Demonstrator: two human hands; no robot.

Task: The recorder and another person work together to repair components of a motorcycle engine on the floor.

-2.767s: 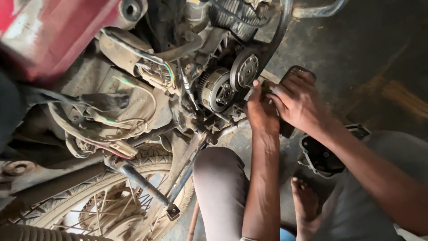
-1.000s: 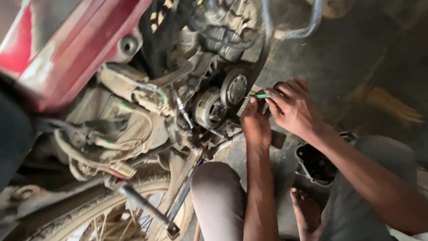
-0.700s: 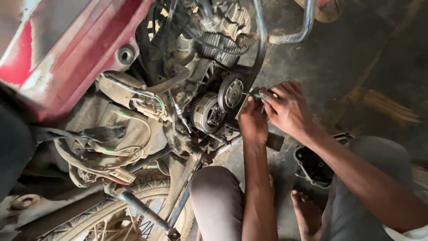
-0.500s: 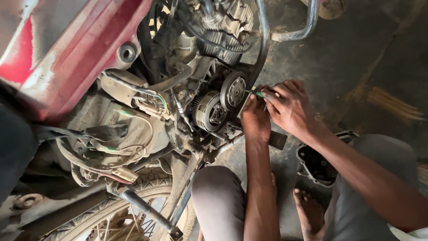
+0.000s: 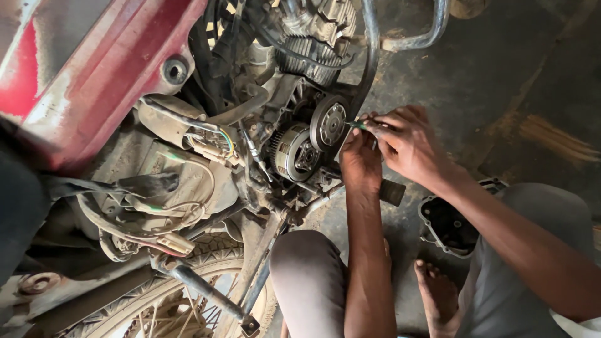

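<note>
Wires, hoses and a red fuel tank (image 5: 94, 69) crowd the open motorcycle engine, whose round grey clutch drum (image 5: 295, 152) sits beside a smaller toothed metal gear (image 5: 330, 122). Both hands meet just right of that gear: the right hand (image 5: 410, 144) pinches a thin green-handled tool (image 5: 358, 125), tip at the gear's edge, while the left hand (image 5: 360, 164) curls closed below it. A dark engine cover (image 5: 447, 222) lies on the floor near a bare foot (image 5: 438, 294).

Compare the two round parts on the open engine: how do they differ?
The upper disc is smoother and flat-faced, right beside the hands; the lower clutch has a ribbed rim and sits farther from them. The right hand holds a thin green tool at the disc's edge; the clutch is untouched. Both are round, grey and exposed.
</note>
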